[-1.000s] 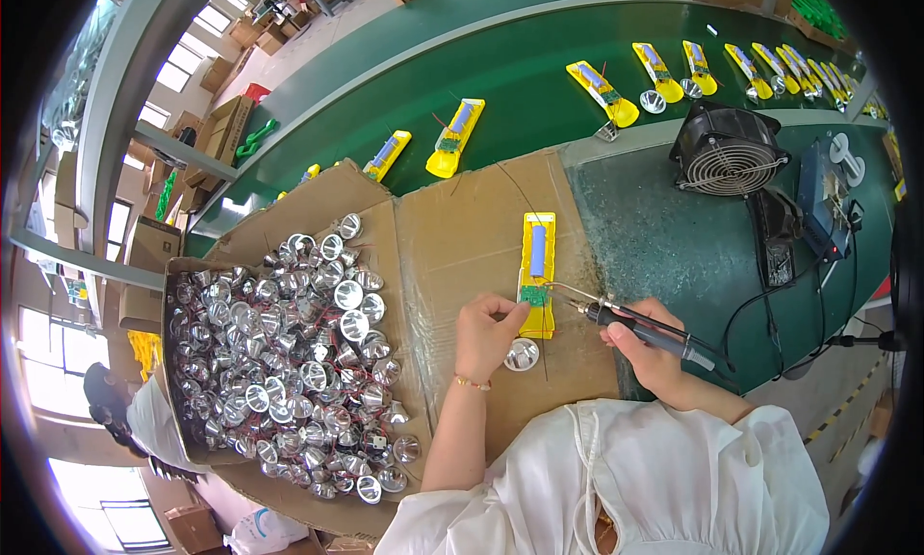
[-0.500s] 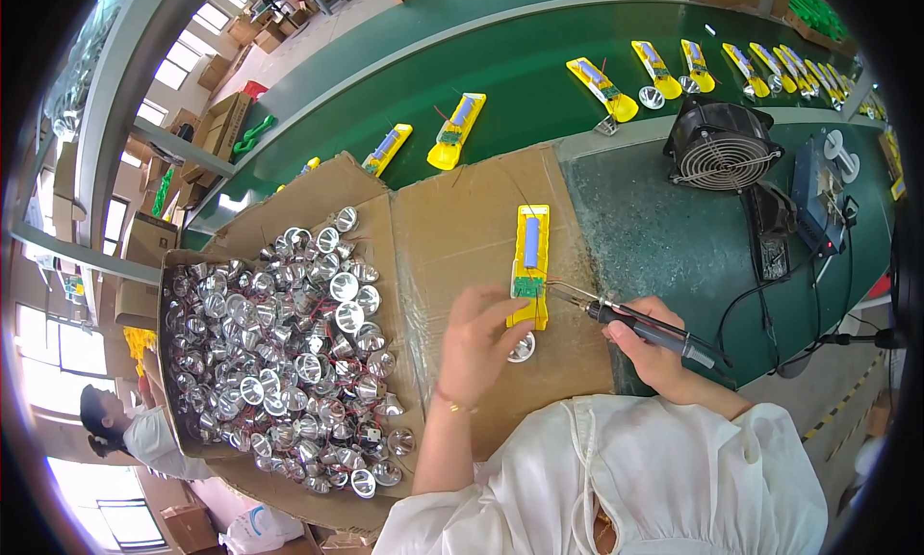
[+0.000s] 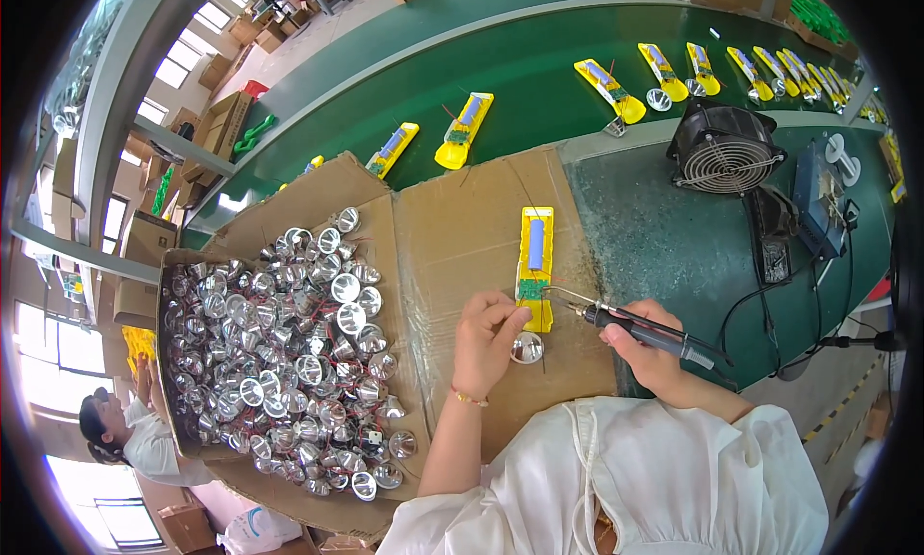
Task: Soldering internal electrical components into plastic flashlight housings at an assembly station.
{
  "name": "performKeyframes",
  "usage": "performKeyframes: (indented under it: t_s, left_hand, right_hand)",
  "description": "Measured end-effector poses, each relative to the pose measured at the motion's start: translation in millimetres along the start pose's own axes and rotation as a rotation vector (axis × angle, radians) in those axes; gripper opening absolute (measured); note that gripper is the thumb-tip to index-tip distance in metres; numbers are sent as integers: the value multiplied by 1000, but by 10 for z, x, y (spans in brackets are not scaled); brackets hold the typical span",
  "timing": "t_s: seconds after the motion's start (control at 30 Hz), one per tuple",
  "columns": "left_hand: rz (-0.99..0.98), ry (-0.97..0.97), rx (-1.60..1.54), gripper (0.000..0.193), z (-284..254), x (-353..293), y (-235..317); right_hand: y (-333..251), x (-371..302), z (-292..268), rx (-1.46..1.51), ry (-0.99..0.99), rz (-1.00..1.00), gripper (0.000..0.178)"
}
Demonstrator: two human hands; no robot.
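Note:
My right hand (image 3: 647, 351) is closed around the dark handle of a soldering iron (image 3: 643, 330), which has a thin bent metal tube along it. The iron's tip points left, at or close to the green circuit board (image 3: 532, 288) in a yellow plastic housing (image 3: 537, 315). A violet cylindrical battery (image 3: 536, 244) lies in the housing above the board. My left hand (image 3: 489, 341) is beside the housing's lower end, thumb and fingers pinched together; whatever is between them is too small to make out. A shiny reflector cup (image 3: 527, 348) sits just below the housing, by my left fingertips.
Cardboard (image 3: 443, 237) covers the bench under the work. To the left, a carton (image 3: 197, 449) holds many reflectors with red wires. A black fan (image 3: 727, 151) and a blue box-shaped unit (image 3: 818, 194) stand at right. Beyond, a green conveyor (image 3: 539, 64) carries several yellow housings.
My left fingers have drawn together into a pinch and moved slightly off the housing. The iron has barely moved. The conveyor housings have shifted slightly right. A person at far left has raised their arms.

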State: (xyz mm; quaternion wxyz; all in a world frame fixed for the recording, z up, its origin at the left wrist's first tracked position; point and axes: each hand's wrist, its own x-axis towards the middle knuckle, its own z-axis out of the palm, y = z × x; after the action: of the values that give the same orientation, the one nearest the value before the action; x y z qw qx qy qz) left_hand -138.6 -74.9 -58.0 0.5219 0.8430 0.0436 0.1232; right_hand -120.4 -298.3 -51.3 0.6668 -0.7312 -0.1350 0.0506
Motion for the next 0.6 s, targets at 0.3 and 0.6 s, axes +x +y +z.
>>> performKeyframes:
  t_s: [0.3, 0.6]
  left_hand:
    - [-50, -111, 305, 12, 50, 126, 23]
    - [-32, -112, 312, 12, 67, 138, 9]
  right_hand:
    - [88, 19, 93, 60, 104, -8, 14]
    - [161, 21, 37, -44, -19, -32, 13]
